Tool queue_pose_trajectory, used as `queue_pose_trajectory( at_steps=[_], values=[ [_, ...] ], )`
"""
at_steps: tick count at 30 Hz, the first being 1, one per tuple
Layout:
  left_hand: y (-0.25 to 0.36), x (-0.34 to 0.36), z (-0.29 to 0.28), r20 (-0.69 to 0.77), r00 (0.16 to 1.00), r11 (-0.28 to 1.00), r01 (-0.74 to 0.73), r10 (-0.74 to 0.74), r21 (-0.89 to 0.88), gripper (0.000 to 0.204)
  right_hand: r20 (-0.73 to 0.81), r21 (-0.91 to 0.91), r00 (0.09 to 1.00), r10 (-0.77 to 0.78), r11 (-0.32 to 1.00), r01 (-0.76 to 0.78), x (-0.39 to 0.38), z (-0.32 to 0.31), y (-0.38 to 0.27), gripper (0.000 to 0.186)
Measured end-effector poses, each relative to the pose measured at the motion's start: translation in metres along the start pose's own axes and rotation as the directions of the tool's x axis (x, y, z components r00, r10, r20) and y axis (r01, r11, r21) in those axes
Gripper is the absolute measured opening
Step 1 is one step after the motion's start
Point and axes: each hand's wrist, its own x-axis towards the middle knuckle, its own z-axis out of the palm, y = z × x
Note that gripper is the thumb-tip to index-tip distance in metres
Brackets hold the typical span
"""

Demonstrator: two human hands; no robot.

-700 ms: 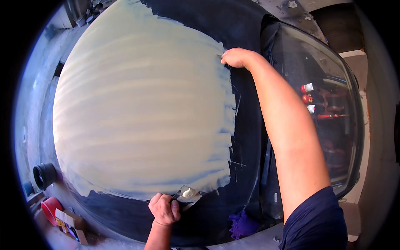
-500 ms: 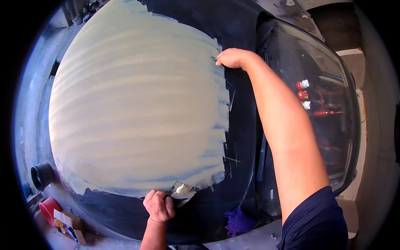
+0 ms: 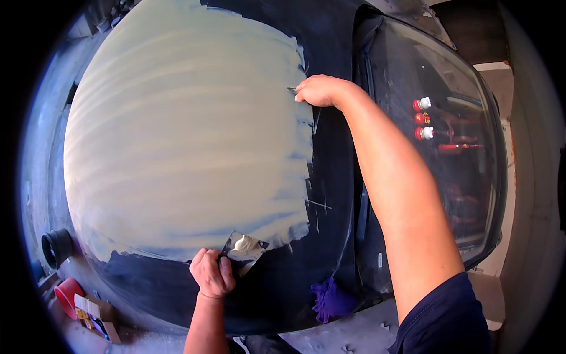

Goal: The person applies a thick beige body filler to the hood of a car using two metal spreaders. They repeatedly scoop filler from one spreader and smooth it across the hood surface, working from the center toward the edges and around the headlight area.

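Plate (image 3: 238,256) in left hand (image 3: 211,274) bears paste (image 3: 243,243); box (image 3: 111,333) holds perhaps yellow packets (image 3: 89,323).

Black bucket (image 3: 63,245), red tub (image 3: 69,292), cardboard box (image 3: 108,315), figurines (image 3: 422,118) (a trio)

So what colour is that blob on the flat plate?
The blob is creamy white, best seen in the head view.

the left hand (image 3: 213,274) grips a flat plate (image 3: 245,255) bearing a dollop of cream paste (image 3: 244,242). the right hand (image 3: 321,90) pinches a thin tool (image 3: 291,90) near the right edge of the cream coating (image 3: 177,147) on a dark car hood (image 3: 277,286). a purple cloth (image 3: 333,300) lies by the hood's near edge; 3 small figurines (image 3: 422,118) show behind the windshield (image 3: 471,206).
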Motion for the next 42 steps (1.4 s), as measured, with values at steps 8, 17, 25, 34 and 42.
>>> queue_pose_trajectory(
  at_steps=[8,17,25,34,42],
  values=[
    [-0.001,-0.003,0.001,-0.024,1.0,1.0,-0.003,0.004,0.022,0.011,0.009,0.088,0.998,0.06,0.994,-0.06,-0.027,0.039,0.001,0.047],
    [0.002,-0.005,0.002,-0.032,0.999,0.998,0.045,-0.044,0.043,0.01,0.016,-0.014,0.996,0.088,0.996,-0.088,-0.08,0.082,-0.01,0.047],
    [0.003,-0.005,0.003,-0.037,0.999,0.999,0.038,-0.037,0.029,0.013,-0.006,0.115,0.992,0.127,0.985,-0.125,-0.122,0.118,-0.01,0.052],
    [0.003,-0.006,0.004,-0.054,0.998,0.999,0.022,-0.021,0.034,0.013,0.027,0.134,0.995,0.096,0.986,-0.098,-0.144,0.139,-0.006,0.046],
    [0.004,-0.006,0.003,-0.044,0.999,0.999,0.026,-0.024,0.038,0.014,0.005,0.153,0.997,0.076,0.985,-0.076,-0.178,0.162,-0.007,0.039]
  ],
)
